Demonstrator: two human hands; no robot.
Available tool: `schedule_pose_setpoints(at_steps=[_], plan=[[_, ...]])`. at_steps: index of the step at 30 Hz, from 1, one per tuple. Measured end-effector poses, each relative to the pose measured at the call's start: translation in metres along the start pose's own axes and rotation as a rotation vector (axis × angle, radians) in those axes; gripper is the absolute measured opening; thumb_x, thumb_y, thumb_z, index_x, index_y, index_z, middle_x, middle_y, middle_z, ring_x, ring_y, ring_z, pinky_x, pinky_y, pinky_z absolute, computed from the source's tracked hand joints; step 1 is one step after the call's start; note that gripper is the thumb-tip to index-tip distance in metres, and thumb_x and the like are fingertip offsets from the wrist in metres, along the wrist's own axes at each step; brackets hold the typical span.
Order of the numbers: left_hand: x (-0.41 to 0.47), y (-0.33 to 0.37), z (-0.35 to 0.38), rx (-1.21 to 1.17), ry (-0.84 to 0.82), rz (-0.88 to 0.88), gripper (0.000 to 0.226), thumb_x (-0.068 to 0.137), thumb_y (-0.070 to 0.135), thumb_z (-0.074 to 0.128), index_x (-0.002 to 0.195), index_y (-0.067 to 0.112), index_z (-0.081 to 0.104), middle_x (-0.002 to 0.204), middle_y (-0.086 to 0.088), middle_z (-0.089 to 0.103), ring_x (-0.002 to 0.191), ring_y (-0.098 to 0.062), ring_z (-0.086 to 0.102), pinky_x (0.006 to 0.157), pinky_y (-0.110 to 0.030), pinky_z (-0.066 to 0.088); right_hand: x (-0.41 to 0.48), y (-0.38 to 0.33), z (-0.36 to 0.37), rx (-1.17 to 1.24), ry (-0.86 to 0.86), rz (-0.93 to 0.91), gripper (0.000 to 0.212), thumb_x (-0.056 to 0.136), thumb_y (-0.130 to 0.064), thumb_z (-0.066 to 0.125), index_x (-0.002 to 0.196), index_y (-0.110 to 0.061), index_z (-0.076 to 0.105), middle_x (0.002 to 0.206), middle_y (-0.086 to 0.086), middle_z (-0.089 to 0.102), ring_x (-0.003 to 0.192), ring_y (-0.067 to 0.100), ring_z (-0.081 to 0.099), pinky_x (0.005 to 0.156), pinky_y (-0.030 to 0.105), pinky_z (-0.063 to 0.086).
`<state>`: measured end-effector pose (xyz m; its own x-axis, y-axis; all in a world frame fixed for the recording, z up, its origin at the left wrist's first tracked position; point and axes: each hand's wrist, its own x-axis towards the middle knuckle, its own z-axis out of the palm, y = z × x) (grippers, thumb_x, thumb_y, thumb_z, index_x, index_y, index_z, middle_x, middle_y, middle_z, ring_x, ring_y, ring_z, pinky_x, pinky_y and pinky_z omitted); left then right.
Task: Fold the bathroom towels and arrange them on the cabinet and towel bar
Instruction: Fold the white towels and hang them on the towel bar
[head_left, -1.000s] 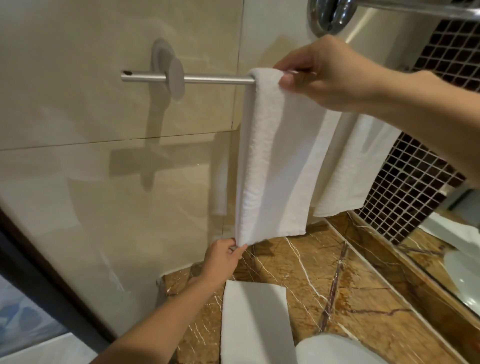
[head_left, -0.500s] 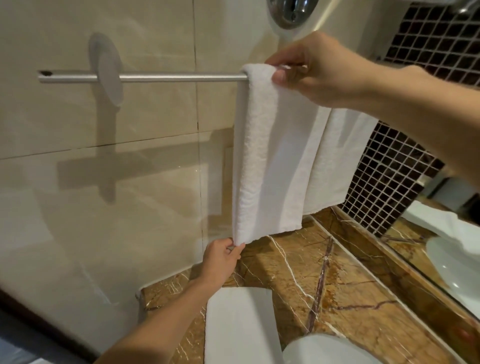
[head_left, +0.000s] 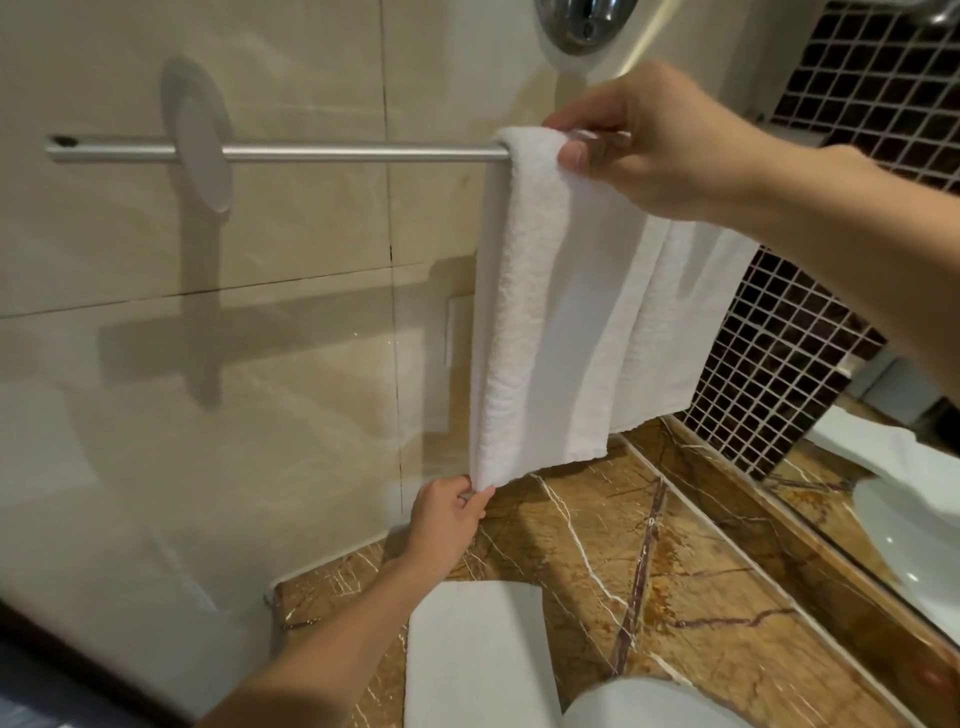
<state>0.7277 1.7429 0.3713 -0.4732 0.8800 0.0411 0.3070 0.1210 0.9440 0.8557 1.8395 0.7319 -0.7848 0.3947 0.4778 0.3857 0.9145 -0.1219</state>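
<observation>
Just one camera, worn on the person's head, looks forward and down through a wide lens. It is close to the tiled wall (head_left: 260, 364), so the towel bar (head_left: 337, 152) and hanging towel (head_left: 561, 312) fill the middle, with the marble counter (head_left: 675, 597) low in view.

You'll find nothing to read here: no text, label, brand, number or sign is legible on anything in view.
</observation>
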Motion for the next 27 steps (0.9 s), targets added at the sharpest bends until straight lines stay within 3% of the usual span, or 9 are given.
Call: schedule_pose_setpoints(at_steps=[4,6,9,12,15,21,25,27], plan=[[0.002,0.0,0.005,0.014,0.023,0.004,0.017,0.086,0.024,0.068,0.09,0.009,0.075,0.071,-0.004,0.073,0.067,-0.01,0.069,0.054,-0.015,0.042,-0.002,0.003,-0.001,0.005,-0.01,0.002,0.023,0.096,-0.016,0.054,0.111,-0.009,0.069,0.087,-0.006,0.063,0.073,-0.004,0.05,0.061,0.002,0.033],[0.002,0.0,0.006,0.013,0.028,0.006,0.017,0.086,0.025,0.068,0.09,0.01,0.075,0.071,-0.003,0.073,0.067,-0.012,0.069,0.055,-0.017,0.045,-0.003,0.004,-0.001,0.004,-0.01,-0.003,0.022,0.096,-0.016,0.054,0.11,-0.009,0.069,0.082,-0.009,0.061,0.069,-0.004,0.05,0.061,0.008,0.035],[0.003,0.002,0.006,0.032,0.033,0.012,0.019,0.087,0.026,0.067,0.089,0.009,0.075,0.069,-0.003,0.072,0.067,-0.016,0.069,0.06,-0.026,0.05,-0.002,0.006,-0.001,0.002,-0.006,0.019,0.023,0.097,-0.02,0.053,0.112,-0.011,0.068,0.091,-0.001,0.064,0.082,0.007,0.055,0.067,0.021,0.038],[0.001,0.003,0.004,0.075,0.012,-0.002,0.021,0.089,0.032,0.064,0.091,0.013,0.073,0.064,0.001,0.069,0.067,-0.01,0.069,0.062,-0.029,0.053,-0.003,0.005,0.001,0.05,0.007,0.03,0.025,0.097,-0.021,0.054,0.115,-0.011,0.068,0.099,-0.007,0.065,0.087,0.001,0.057,0.075,0.015,0.042],[-0.002,0.005,0.001,0.102,-0.021,-0.005,0.024,0.09,0.035,0.061,0.095,0.014,0.072,0.07,0.003,0.07,0.069,-0.008,0.069,0.067,-0.035,0.057,-0.004,0.004,0.006,0.098,0.056,0.051,0.027,0.097,-0.019,0.054,0.12,-0.009,0.065,0.106,-0.009,0.063,0.095,-0.008,0.054,0.077,-0.001,0.037],[-0.005,0.017,-0.012,0.162,-0.076,0.037,0.02,0.091,0.034,0.06,0.105,0.019,0.065,0.078,0.005,0.069,0.076,-0.01,0.067,0.073,-0.032,0.055,-0.003,-0.005,-0.001,0.02,-0.028,0.097,0.03,0.099,-0.022,0.05,0.125,-0.013,0.062,0.115,-0.009,0.06,0.105,0.002,0.052,0.075,0.0,0.033],[-0.007,0.029,-0.026,0.169,-0.048,0.05,0.025,0.091,0.036,0.058,0.109,0.019,0.064,0.093,0.005,0.07,0.084,-0.013,0.065,0.079,-0.033,0.054,-0.006,-0.017,-0.002,-0.121,-0.072,0.214,0.039,0.097,-0.031,0.051,0.135,-0.021,0.052,0.127,0.003,0.059,0.109,0.019,0.055,0.09,0.031,0.042],[-0.008,0.035,-0.034,0.193,-0.031,0.077,0.03,0.092,0.036,0.058,0.114,0.017,0.064,0.103,0.003,0.069,0.089,-0.015,0.064,0.084,-0.034,0.052,-0.013,-0.024,0.001,-0.176,-0.07,0.228,0.049,0.094,-0.031,0.057,0.14,-0.02,0.045,0.135,0.008,0.053,0.119,0.026,0.052,0.096,0.034,0.039]])
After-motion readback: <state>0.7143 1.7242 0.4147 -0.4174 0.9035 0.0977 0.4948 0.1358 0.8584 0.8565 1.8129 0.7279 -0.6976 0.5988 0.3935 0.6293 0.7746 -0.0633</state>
